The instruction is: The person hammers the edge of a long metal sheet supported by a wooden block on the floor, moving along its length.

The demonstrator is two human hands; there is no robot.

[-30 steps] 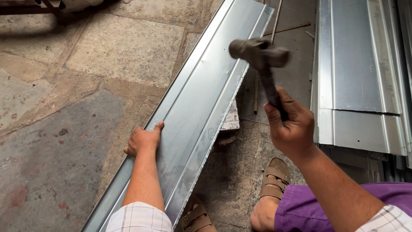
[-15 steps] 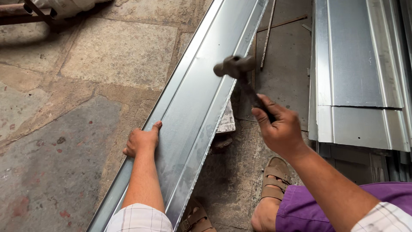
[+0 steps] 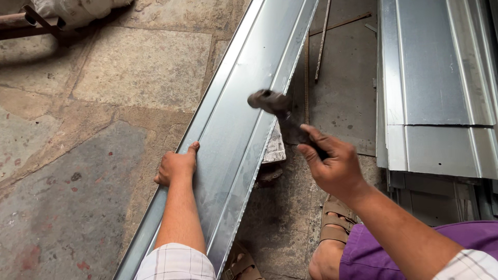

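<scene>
A hammer (image 3: pixel 277 111) is gripped in the right hand (image 3: pixel 334 166) and held against a long sheet-metal channel (image 3: pixel 244 129) laid across a stone floor (image 3: pixel 93 129).

The right fingers are closed round the handle, with the blurred head at the channel's right flange. The left hand (image 3: pixel 176 167) is curled over the channel's left edge. A small block (image 3: pixel 274 148) is seen beneath the channel; thin rods (image 3: pixel 321 41) and stacked metal panels (image 3: pixel 436 88) are to its right, with a sandalled foot (image 3: pixel 334 238) nearer.
</scene>
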